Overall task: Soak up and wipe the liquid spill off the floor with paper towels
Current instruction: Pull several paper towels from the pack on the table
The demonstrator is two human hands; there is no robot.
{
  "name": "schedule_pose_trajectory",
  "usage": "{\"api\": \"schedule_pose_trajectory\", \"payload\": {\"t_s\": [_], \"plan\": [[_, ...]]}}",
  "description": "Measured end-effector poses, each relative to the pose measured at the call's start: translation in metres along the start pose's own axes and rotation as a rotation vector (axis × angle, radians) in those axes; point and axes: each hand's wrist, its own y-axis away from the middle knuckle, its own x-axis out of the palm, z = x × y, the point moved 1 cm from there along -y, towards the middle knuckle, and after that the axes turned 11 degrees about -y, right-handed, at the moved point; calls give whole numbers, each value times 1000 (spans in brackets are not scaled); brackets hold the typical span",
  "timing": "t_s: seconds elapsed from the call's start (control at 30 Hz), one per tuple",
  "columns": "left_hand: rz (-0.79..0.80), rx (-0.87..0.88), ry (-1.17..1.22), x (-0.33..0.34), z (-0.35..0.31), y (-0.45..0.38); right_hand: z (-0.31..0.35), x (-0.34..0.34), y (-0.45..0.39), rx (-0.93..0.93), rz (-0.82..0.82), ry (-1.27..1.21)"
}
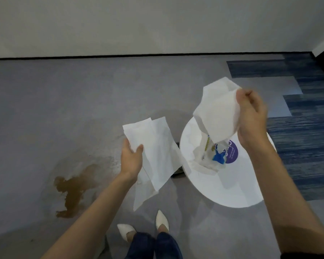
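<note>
A brown liquid spill [73, 186] lies on the grey floor at the lower left, with a paler wet patch around it. My left hand [131, 159] grips a bunch of white paper towels [155, 156] that hang down above the floor, to the right of the spill. My right hand [251, 120] holds up another white paper towel [217, 113] above the towel pack [213, 156], which lies on a small round white table [232, 187].
My two white pointed shoes [144, 227] stand at the bottom centre. A white wall [138, 25] with a dark baseboard runs across the back. Blue patterned carpet tiles [307, 137] cover the floor at the right.
</note>
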Motion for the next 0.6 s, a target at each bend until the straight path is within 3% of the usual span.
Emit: {"api": "schedule_pose_trajectory", "payload": {"t_s": [0.17,0.43,0.5,0.6], "plan": [[-53,108,-83,-47,10,-12,-21,70,21,456,176,-320],[-14,46,-79,-135,31,-44,-79,175,64,881,334,-439],[17,-50,11,-155,43,-55,-97,196,72,908,363,-383],[66,-223,192,-178,56,-69,-133,221,78,756,398,-190]]}}
